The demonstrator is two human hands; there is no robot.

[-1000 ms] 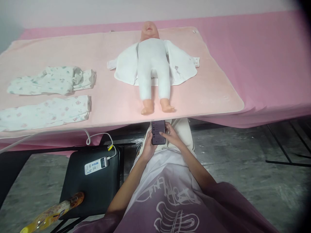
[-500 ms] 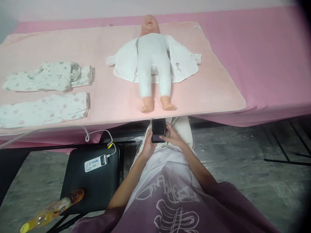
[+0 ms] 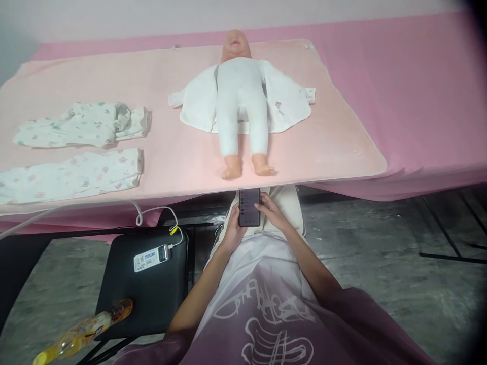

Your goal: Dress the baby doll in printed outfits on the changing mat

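Now clamped two-handed on a phone (image 3: 249, 210), right at the near edge of the desk (image 3: 426, 91)!

Gripping the phone along its left side with the left hand (image 3: 233, 230), and holding the right side with the right hand (image 3: 273, 213), thumb over the edge of the screen. Clamped on the phone, then, with either grip. Showing a dark screen with list-like rows, too small to read. Held over pale trousers (image 3: 287, 213), face up, with the top end just at the desk; cannot tell whether touching.

Taking the phone as the clock's centre: up to twelve, onto a pale pink mat (image 3: 323, 147) and a doll (image 3: 241, 86), lying on its back with feet toward the phone, on an opened white garment (image 3: 291, 104). Over at ten, a folded green-printed garment (image 3: 83, 124); round at nine, a folded diamond-printed garment (image 3: 72, 175). Down to eight, onto a black stool (image 3: 152, 304), with a labelled white device (image 3: 148, 259) plugged into a white cable (image 3: 174, 213) and, farther out, a yellow-capped bottle (image 3: 85, 332) based on the stool's edge.
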